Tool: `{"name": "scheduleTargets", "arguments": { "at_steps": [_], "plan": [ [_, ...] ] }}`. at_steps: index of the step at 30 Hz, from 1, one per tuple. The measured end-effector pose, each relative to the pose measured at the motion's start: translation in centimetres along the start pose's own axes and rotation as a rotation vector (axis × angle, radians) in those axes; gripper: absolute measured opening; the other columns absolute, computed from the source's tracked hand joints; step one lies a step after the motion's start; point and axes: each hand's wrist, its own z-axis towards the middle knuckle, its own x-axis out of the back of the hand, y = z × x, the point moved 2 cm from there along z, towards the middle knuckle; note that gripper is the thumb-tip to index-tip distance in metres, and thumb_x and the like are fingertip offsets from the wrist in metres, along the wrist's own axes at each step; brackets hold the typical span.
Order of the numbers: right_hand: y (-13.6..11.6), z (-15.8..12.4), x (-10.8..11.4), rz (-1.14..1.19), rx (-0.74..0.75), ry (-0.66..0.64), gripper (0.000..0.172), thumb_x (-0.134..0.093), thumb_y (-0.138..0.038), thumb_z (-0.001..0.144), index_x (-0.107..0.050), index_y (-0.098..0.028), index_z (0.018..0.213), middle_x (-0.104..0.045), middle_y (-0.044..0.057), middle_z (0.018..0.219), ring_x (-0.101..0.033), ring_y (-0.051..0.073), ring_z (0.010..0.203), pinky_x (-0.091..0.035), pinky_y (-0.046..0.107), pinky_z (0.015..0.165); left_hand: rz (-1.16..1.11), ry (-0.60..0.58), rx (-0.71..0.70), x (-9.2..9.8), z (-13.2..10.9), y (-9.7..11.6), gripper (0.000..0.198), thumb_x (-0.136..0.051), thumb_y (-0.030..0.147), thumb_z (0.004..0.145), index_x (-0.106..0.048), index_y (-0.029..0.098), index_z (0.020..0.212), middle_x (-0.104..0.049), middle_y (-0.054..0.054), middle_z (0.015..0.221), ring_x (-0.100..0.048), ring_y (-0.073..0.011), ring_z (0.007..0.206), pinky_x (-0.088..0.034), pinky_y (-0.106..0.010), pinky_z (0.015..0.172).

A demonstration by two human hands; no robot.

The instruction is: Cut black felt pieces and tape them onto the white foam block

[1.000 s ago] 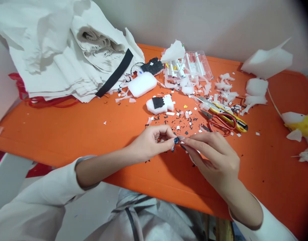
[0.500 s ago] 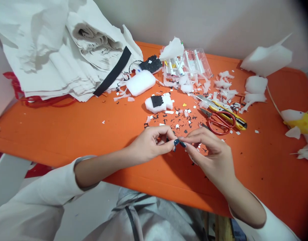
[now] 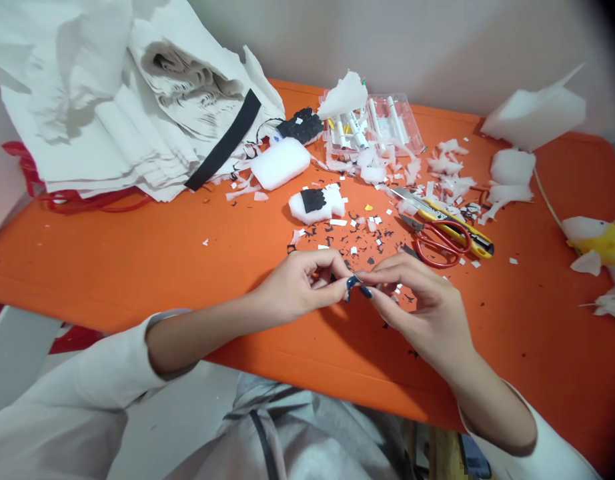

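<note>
My left hand [image 3: 307, 283] is closed in a pinch over the orange table [image 3: 152, 267], its dark-nailed thumb against the fingers. My right hand [image 3: 422, 300] meets it fingertip to fingertip, thumb and fingers drawn close together. Whatever they pinch is too small and hidden to name. Just beyond lies a white fish-shaped foam piece [image 3: 332, 205] with a black scrap patch [image 3: 313, 201] across it. Small black and white scraps are strewn between it and my hands. Red-handled scissors [image 3: 440, 243] rest close past my right hand, beside a yellow utility knife [image 3: 457, 230].
A stack of white sheets [image 3: 97, 133] with a black strip [image 3: 225, 140] stands back left. Behind are a white foam block [image 3: 280, 163], a black-covered piece [image 3: 301, 127] and a clear case [image 3: 412, 127] of markers. A yellow-and-white fish [image 3: 602, 240] lies far right.
My right thumb has slid slightly down and away from the left fingertips. The hands otherwise stay in the same place, and the things on the table have not moved.
</note>
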Motion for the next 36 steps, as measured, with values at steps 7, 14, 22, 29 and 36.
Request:
{"name": "scheduleTargets", "arguments": {
  "at_steps": [7,14,22,29,36],
  "plan": [
    [-0.3,0.1,0.1,-0.176,0.123,0.033,0.013,-0.061,-0.013,0.087,-0.070,-0.023,0.092,-0.068,0.004,0.083,-0.063,0.017,0.078,-0.049,0.032,0.069,0.010,-0.034,0.015,-0.2,0.0,0.0,0.011,-0.058,0.024,0.085,-0.059,0.016,0.077,-0.055,0.002,0.071,-0.050,-0.0065,0.058,-0.038,-0.019,0.053],
    [0.7,0.4,1.3,-0.384,0.065,0.253,0.015,-0.059,-0.016,0.089,-0.071,-0.023,0.095,-0.070,0.005,0.091,-0.064,0.015,0.075,-0.052,0.029,0.065,0.008,-0.018,0.021,-0.2,0.0,0.2,0.012,-0.057,0.026,0.084,-0.056,0.016,0.077,-0.055,0.002,0.073,-0.051,-0.0071,0.061,-0.040,-0.017,0.052],
    [3.3,1.3,3.4,-0.552,-0.085,0.374,0.010,-0.062,-0.016,0.085,-0.067,-0.022,0.092,-0.069,0.002,0.088,-0.063,0.015,0.068,-0.049,0.029,0.059,-0.003,0.005,0.021,-0.2,-0.1,0.2,0.010,-0.058,0.024,0.083,-0.055,0.016,0.078,-0.055,0.002,0.074,-0.052,-0.0070,0.060,-0.041,-0.018,0.052],
    [1.2,0.3,1.0,-0.384,0.286,0.188,0.035,-0.058,-0.012,0.088,-0.066,-0.027,0.118,-0.066,0.008,0.096,-0.063,0.019,0.082,-0.052,0.031,0.066,-0.072,0.132,-0.019,0.2,0.4,0.5,0.018,-0.060,0.030,0.086,-0.056,0.015,0.077,-0.057,0.002,0.067,-0.051,-0.0061,0.057,-0.042,-0.017,0.053],
    [1.6,0.3,-0.4,-0.295,0.290,-0.003,0.044,-0.056,-0.016,0.090,-0.059,-0.031,0.132,-0.064,0.007,0.099,-0.061,0.019,0.085,-0.052,0.033,0.070,-0.162,0.177,-0.050,0.4,0.3,0.4,0.025,-0.066,0.039,0.085,-0.061,0.015,0.083,-0.062,0.001,0.075,-0.055,-0.0073,0.064,-0.047,-0.017,0.057]
  ]
}}
